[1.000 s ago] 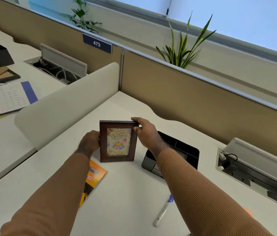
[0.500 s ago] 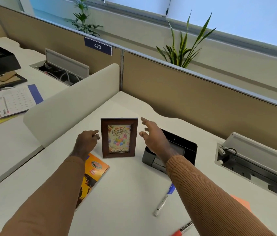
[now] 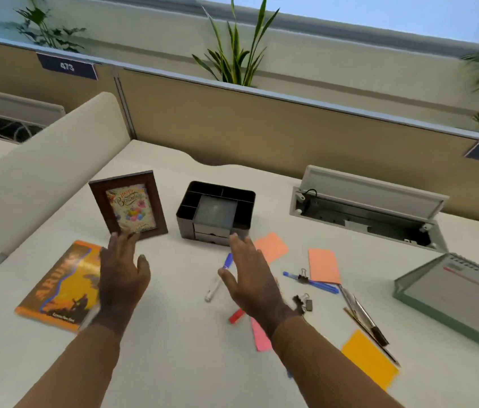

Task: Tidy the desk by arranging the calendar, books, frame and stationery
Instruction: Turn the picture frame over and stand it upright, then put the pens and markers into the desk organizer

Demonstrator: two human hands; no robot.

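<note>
Both hands spread flat, empty, hovering over tabletop (image 3: 173,363).

Nearest: left hand (image 3: 122,282) and right hand (image 3: 251,282), fingers straight, gripping nothing. Book (image 3: 59,285) flat beside left hand, long axis near to far. Loose stationery mostly right of right hand; white pen (image 3: 217,279) between hands, long axis near to far, closer to right hand. Farther: frame (image 3: 129,206) upright past left fingertips, organizer (image 3: 216,213) right of it. Calendar (image 3: 456,293) far right, well apart.

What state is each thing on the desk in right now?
frame: standing upright, not held
organizer: compartments look empty
book: flat, closed
calendar: standing, tent-like
blue-capped pen: flat, capped
cable hatch: lid up
left hand: open
right hand: open
</note>
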